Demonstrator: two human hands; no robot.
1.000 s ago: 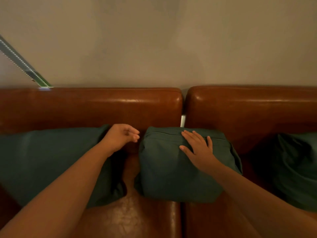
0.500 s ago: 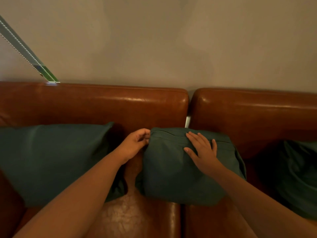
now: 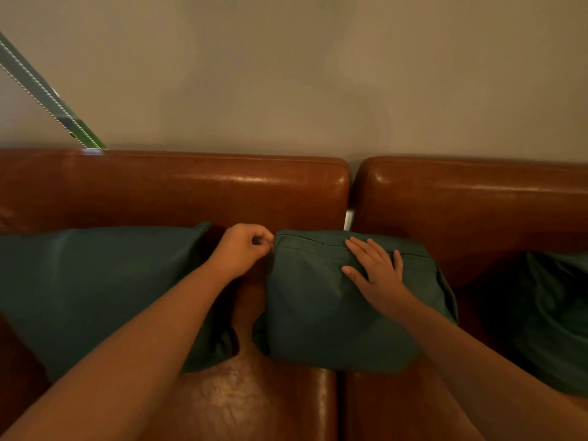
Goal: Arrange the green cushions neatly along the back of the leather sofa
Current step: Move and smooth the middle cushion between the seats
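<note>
Straightening middle cushion (image 3: 334,307) against sofa back (image 3: 197,192); left hand (image 3: 241,249) seemingly pinches its top-left corner, right hand (image 3: 378,272) presses flat, fingers spread; next: tug corner square, upright.

2 bare forearms, left hand (image 3: 243,248), right hand (image 3: 378,275), no sleeves

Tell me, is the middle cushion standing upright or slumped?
Slumped. The middle cushion looks squashed and sits lower than the left cushion, with the right hand flat on it and the left hand pinching its corner.
</note>
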